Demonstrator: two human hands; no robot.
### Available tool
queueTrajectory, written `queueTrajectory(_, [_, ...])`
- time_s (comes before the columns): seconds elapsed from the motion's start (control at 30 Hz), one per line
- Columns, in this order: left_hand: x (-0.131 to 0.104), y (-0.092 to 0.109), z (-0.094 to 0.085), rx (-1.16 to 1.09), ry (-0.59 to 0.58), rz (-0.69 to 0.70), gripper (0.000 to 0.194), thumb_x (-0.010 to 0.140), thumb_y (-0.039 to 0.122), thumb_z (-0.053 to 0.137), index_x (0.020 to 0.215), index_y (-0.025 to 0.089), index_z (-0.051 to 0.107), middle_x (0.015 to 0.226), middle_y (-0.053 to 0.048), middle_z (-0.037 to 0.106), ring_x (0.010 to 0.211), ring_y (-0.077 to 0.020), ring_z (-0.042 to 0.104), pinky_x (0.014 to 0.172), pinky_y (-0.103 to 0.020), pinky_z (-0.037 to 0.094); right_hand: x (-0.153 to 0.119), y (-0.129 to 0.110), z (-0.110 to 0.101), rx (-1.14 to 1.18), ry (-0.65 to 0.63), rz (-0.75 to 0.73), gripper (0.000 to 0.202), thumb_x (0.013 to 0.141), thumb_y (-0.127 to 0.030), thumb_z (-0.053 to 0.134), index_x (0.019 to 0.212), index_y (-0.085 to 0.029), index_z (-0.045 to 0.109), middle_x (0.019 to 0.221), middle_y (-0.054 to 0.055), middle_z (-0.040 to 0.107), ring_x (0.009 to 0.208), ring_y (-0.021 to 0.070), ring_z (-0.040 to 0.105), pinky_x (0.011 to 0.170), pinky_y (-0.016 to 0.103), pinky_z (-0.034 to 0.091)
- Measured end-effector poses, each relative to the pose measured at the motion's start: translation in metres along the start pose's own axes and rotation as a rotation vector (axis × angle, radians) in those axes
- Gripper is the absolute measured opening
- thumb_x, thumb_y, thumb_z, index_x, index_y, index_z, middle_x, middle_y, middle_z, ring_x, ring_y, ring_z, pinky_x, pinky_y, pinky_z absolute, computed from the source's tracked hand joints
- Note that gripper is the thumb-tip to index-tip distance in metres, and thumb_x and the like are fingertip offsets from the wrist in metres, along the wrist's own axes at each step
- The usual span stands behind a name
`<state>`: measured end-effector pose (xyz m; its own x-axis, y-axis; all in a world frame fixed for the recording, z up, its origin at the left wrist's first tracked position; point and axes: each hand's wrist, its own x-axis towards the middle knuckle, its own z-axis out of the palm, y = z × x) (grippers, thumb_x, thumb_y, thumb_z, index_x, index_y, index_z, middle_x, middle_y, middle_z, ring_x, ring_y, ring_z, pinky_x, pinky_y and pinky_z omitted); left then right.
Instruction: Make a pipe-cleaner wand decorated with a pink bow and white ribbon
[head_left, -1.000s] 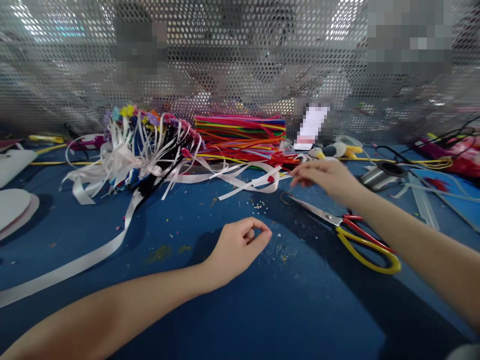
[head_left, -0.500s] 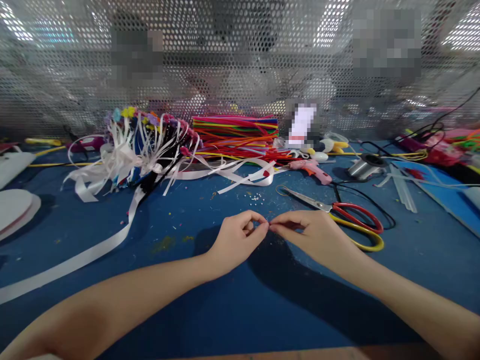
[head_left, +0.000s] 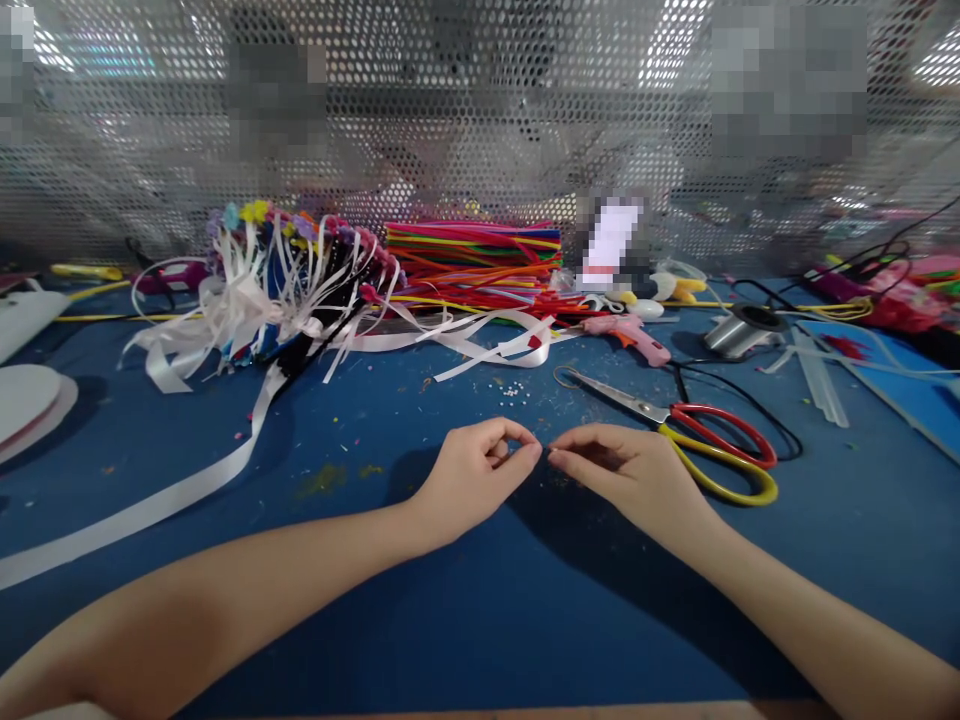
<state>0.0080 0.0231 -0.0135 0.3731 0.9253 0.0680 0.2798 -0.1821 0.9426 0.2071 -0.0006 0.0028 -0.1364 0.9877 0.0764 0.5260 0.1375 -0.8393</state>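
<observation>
Head camera view: at far left, stacked white discs [head_left: 26, 405] sit on the blue desk [head_left: 420, 640], with a bundle of ribboned, flowered pieces [head_left: 259, 310] beyond and a white ribbon [head_left: 210, 487] trailing from it to the near left. The left hand [head_left: 476, 480] is above the middle of the desk, its thumb and forefinger curled until the tips meet. Whether anything is caught between them I cannot tell.

For work this fine, I would keep that hand still as the anchor, grip with the very tips, and let the other make the small adjustments. A light pinch should serve better than a hard one, since tiny pieces tend to spring away. Bracing the forearms would steady both sides.

Just beyond the hands, small white beads [head_left: 512, 392] lie loosely scattered on the desk: pale, dotlike, a few close together, the rest slightly spread. They are too small for their shape or holes to be made out.

Across a narrow gap, the right hand [head_left: 641, 475] faces the left, thumb and forefinger drawn together at the tips; again, anything pinched there is too small to name. Just beside it lie the scissors [head_left: 651, 408], with red and yellow handles. A pink glue gun [head_left: 636, 338] lies behind them, and a wire spool [head_left: 739, 332] farther right.
</observation>
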Motion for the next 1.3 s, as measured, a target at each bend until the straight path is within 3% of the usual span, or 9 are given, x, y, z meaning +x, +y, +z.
queueTrajectory(0.27, [-0.0012,0.0006,0.0010,0.013,-0.003,-0.003,0.025,0.087,0.039,0.062,0.085,0.016,0.070,0.053,0.008,0.031,0.050,-0.0072,0.028,0.050,-0.022,0.025,-0.0011,0.0022,0.0061,0.094,0.016,0.001,0.019,0.081,-0.039,0.070,0.087,-0.021,0.075,0.080,0.002,0.075,0.070,0.0154,0.069,0.065,0.024,0.054])
queueTrajectory(0.47, [-0.0024,0.0025,0.0006,0.033,-0.011,0.000,0.025,0.087,0.039,0.061,0.085,0.016,0.069,0.052,0.009,0.033,0.050,-0.0071,0.029,0.050,-0.022,0.025,0.0000,0.0025,0.0051,-0.029,0.011,-0.097,0.015,0.084,-0.035,0.067,0.081,-0.024,0.077,0.079,0.001,0.075,0.071,0.0148,0.068,0.070,0.025,0.053])
queueTrajectory(0.73, [-0.0023,0.0033,0.0014,0.016,-0.006,-0.001,0.025,0.086,0.040,0.062,0.085,0.016,0.069,0.050,0.009,0.032,0.048,-0.0071,0.027,0.049,-0.023,0.025,0.0002,0.0029,0.0059,0.108,0.019,0.081,0.022,0.075,-0.042,0.074,0.082,-0.021,0.079,0.064,0.002,0.071,0.054,0.0136,0.063,0.053,0.024,0.050])
queueTrajectory(1.3, [-0.0027,0.0025,0.0018,0.009,-0.012,0.014,0.027,0.087,0.042,0.062,0.087,0.016,0.070,0.051,0.009,0.031,0.048,-0.0075,0.028,0.048,-0.023,0.025,0.0012,0.0007,0.0037,0.145,0.025,0.055,0.025,0.075,-0.044,0.074,0.077,-0.019,0.079,0.062,0.003,0.069,0.053,0.0144,0.061,0.052,0.025,0.049])
